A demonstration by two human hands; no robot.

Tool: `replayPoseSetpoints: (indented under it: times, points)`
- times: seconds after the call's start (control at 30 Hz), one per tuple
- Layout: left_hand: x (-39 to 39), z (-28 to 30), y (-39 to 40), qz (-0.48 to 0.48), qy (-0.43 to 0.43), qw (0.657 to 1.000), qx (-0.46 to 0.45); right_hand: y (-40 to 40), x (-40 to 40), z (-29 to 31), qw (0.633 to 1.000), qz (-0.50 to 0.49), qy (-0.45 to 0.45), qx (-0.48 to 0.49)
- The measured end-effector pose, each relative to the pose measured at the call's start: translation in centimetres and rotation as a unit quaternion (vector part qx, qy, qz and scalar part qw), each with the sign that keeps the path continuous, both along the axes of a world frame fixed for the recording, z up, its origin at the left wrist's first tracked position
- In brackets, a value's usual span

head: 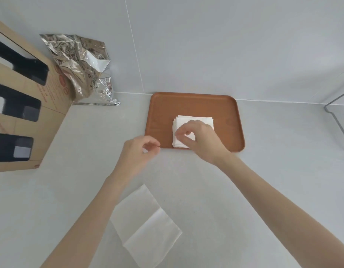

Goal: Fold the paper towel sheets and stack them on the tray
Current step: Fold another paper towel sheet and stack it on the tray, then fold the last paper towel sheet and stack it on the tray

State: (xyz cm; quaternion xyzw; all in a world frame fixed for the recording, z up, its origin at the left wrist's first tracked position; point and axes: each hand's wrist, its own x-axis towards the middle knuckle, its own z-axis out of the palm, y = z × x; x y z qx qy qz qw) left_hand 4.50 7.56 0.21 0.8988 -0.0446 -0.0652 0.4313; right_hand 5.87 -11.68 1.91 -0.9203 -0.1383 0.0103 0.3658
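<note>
Brown and flat, the tray point(161, 113) sits on the pale counter point(273, 171) with its far edge against the wall point(206, 45), and its long side runs left to right. A stack point(194, 121) of folded white paper towels lies on the tray, a bit toward the near edge. The right hand point(200, 140) is on top of the stack and hides its near right part, so you cannot count the sheets. The thumb and fingers of that hand are curled in close together at the top towel, but you cannot tell if they really pinch it. The left hand point(137, 153) is just beside the tray's near left corner, above the counter. Its fingers are curled with the tips near each other, and nothing can be seen in them. One more towel sheet point(146, 227) lies flat on the counter, close to the person. It is turned like a diamond, with its long way going from far left to near right, and the left arm covers its left corner. On the left a cardboard box point(24, 105) is cut off by the edge, and crumpled foil point(84, 68) leans by it.
</note>
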Motion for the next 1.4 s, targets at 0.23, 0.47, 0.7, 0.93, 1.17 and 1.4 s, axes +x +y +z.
replayPoseSetpoints:
  times: [0.23, 0.47, 0.7, 0.93, 1.17, 1.4]
  points:
    - [-9.4, -3.5, 5.6, 0.086, 0.102, 0.979, 0.153, 7.0, -5.3, -4.5, 0.978, 0.164, 0.074, -0.105]
    - [-11.7, -4.3, 6.6, 0.097, 0.103, 0.968, 0.209, 10.2, -6.9, -6.6, 0.967, 0.175, 0.05, -0.18]
    - [-10.7, -3.6, 5.3, 0.069, 0.124, 0.986, 0.082, 7.1, -7.8, -5.0, 0.987, 0.097, 0.107, -0.064]
    - [-7.6, -1.2, 1.8, -0.009, 0.113, 0.994, 0.006, 0.4, -7.1, -1.2, 0.983, 0.018, 0.18, -0.041]
    - [-4.8, 4.9, -1.9, -0.025, -0.057, 0.996, -0.064, -3.6, -7.4, 5.6, 0.995, -0.091, 0.035, 0.023]
    - [-9.3, 1.1, -1.8, -0.117, -0.052, 0.992, -0.011, -5.8, -13.6, 2.0, 0.998, -0.055, 0.039, -0.009]
